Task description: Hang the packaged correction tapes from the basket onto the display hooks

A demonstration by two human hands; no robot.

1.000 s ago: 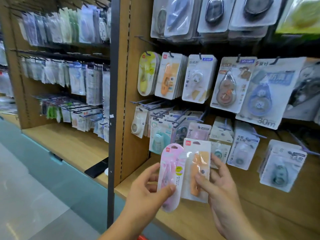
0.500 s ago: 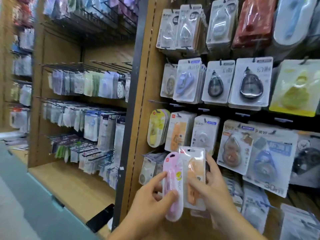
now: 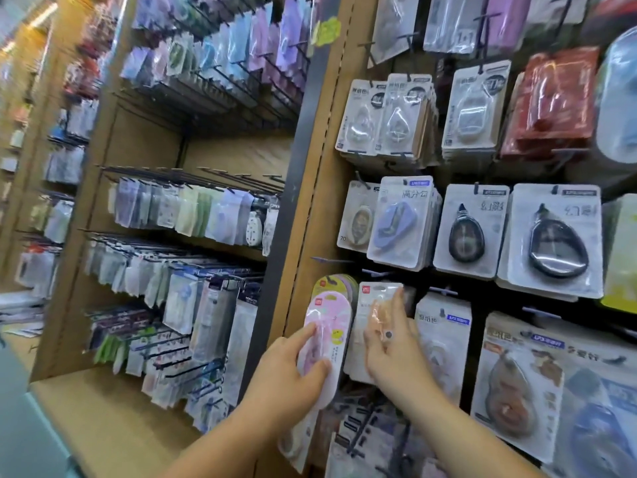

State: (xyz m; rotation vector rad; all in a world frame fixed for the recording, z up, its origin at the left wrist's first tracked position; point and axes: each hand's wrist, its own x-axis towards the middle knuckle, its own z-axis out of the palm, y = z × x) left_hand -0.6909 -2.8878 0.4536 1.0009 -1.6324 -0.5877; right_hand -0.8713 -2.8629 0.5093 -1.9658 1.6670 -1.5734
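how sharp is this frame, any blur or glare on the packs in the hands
Head view: right hand smeared by motion blur over the white-backed pack; left hand and pink pack softer-edged but readable; far-left shelves streaked; wide-angle lens slants the shelf upright; faint sheen on blister plastic, no harsh glare.

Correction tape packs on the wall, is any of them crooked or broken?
Nothing stands out. The hanging packs sit in tidy rows. Only the pink correction tape pack in the left hand and the orange pack in the right hand are being held.
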